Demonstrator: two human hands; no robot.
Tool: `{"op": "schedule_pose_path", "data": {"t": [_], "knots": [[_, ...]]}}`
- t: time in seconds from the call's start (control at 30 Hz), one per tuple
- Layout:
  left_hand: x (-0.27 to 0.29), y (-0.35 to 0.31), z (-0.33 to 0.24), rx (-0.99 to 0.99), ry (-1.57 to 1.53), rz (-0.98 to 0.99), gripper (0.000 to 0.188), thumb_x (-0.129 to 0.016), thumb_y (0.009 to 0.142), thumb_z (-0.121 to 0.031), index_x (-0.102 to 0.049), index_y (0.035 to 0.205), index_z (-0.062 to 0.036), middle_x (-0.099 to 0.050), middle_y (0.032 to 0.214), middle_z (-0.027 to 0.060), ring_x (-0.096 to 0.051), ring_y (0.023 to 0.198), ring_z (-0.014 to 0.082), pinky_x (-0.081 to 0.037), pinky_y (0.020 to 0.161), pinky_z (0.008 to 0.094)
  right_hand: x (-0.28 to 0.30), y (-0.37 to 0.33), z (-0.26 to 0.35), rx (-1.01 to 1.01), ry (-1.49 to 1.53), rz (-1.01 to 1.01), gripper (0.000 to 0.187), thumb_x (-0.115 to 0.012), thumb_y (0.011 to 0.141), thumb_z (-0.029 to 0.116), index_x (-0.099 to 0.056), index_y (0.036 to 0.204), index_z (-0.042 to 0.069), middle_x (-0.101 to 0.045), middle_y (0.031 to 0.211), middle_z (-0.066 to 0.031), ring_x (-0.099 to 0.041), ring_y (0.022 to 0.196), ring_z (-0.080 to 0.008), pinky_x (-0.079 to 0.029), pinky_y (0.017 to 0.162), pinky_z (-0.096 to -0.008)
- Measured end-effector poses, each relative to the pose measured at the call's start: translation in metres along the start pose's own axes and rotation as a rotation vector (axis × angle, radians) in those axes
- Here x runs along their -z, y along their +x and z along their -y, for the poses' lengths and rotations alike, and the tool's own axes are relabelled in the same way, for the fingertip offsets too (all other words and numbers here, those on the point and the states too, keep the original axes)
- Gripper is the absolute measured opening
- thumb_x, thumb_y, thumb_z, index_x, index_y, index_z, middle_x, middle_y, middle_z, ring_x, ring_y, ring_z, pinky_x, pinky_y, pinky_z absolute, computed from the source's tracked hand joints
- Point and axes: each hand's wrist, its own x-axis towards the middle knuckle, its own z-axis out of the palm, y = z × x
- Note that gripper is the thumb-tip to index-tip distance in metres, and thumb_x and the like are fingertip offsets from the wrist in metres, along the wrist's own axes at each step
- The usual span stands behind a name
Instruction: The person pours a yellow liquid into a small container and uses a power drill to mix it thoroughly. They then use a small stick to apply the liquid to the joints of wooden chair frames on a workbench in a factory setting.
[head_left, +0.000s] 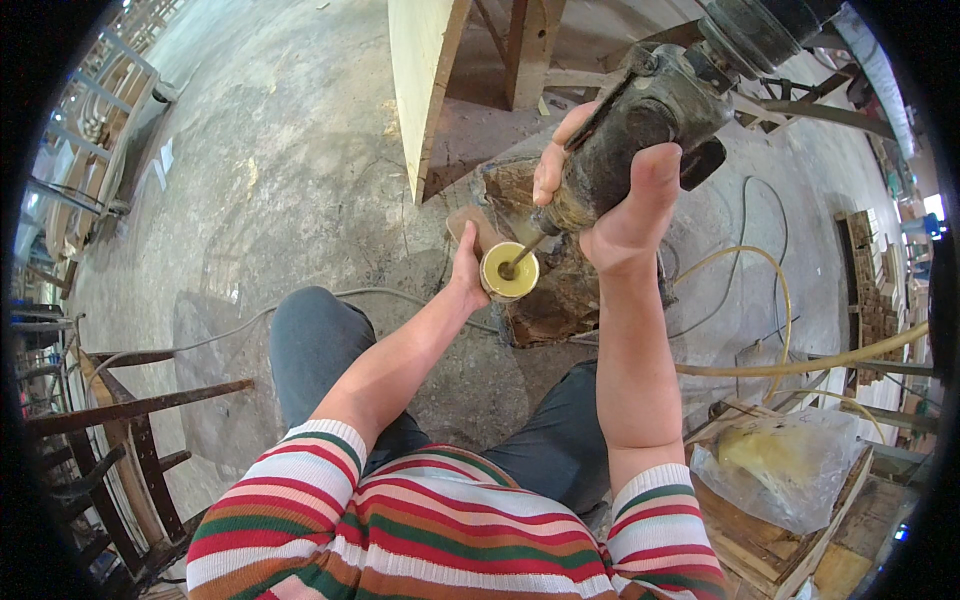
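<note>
My right hand (635, 210) is wrapped round a dark, grimy power drill (650, 120), its thumb along the near side. A thin metal rod (528, 250) slants down from the drill's front end. The rod's tip reaches into a small round cup (510, 287) of pale yellow stuff. My left hand (468, 270) grips that cup from its left side, fingers partly hidden behind it. Just beyond these fingers shows a flat brown piece (475, 230) with a rounded end; whether the hand touches it I cannot tell.
Below the cup lies a stained, crusted brown slab (560, 300) on the concrete floor. A pale wooden panel (425, 90) stands ahead. Yellow hose (780, 300) and grey cable (390, 292) cross the floor. Dark wooden frames (130, 440) stand left; a plastic bag (780, 465) lies right.
</note>
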Motion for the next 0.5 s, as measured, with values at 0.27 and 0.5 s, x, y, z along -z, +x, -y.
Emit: {"op": "schedule_pose_path", "data": {"t": [0.27, 0.5], "knots": [[-0.007, -0.005, 0.000, -0.004, 0.033, -0.028, 0.079, -0.027, 0.081, -0.070, -0.040, 0.125, -0.0041, -0.048, 0.122, 0.0166, -0.049, 0.110, 0.0308, -0.038, 0.094, 0.0488, 0.001, -0.001, -0.002, 0.011, 0.006, 0.006, 0.077, -0.051, 0.070, 0.071, -0.051, 0.091, -0.003, -0.054, 0.062, -0.0125, -0.054, 0.052, -0.0215, -0.045, 0.050, -0.0316], [-0.004, -0.001, 0.000, -0.011, 0.041, -0.010, 0.071, -0.032, 0.084, -0.064, -0.044, 0.120, -0.0045, -0.052, 0.118, 0.0145, -0.052, 0.107, 0.0286, -0.041, 0.092, 0.0464, 0.000, 0.000, 0.002, 0.001, -0.053, 0.023, 0.081, -0.050, 0.068, 0.074, -0.051, 0.093, -0.003, -0.054, 0.061, -0.0120, -0.053, 0.052, -0.0204, -0.045, 0.050, -0.0311]]}}
